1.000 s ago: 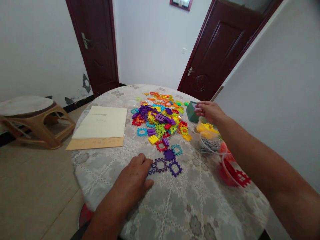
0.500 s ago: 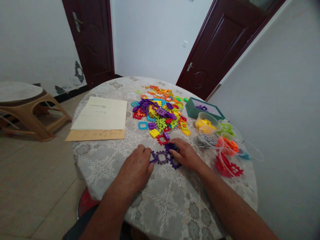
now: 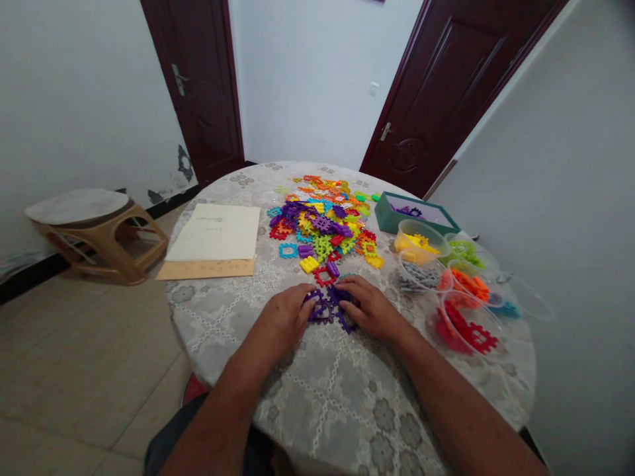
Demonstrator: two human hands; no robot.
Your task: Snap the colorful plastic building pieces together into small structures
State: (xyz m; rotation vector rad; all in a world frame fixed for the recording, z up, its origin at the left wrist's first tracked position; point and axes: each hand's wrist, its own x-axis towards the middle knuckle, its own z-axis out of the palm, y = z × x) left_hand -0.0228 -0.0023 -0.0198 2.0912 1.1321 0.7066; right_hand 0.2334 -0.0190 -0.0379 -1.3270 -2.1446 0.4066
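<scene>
Several purple square building pieces (image 3: 325, 312) with notched edges lie joined on the table between my hands. My left hand (image 3: 288, 312) is closed on a purple piece at the left side of the group, folded up over the middle one. At the right, my right hand (image 3: 370, 307) grips another purple piece (image 3: 344, 317), partly covered by its fingers. Just beyond my fingertips are a red square frame piece (image 3: 324, 276) and a small purple connector (image 3: 333, 269).
A mixed pile of coloured pieces (image 3: 322, 225) covers the table's middle. To the right stand clear tubs of yellow (image 3: 415, 248), grey, green, orange and red (image 3: 471, 334) pieces, and a green box (image 3: 417, 210). Paper sheets (image 3: 215, 231) lie left; a stool (image 3: 99, 231) stands beyond.
My left hand has moved inward and brought its purple piece up over the middle one. My right hand stays on the right piece. The view has shifted a little left.
</scene>
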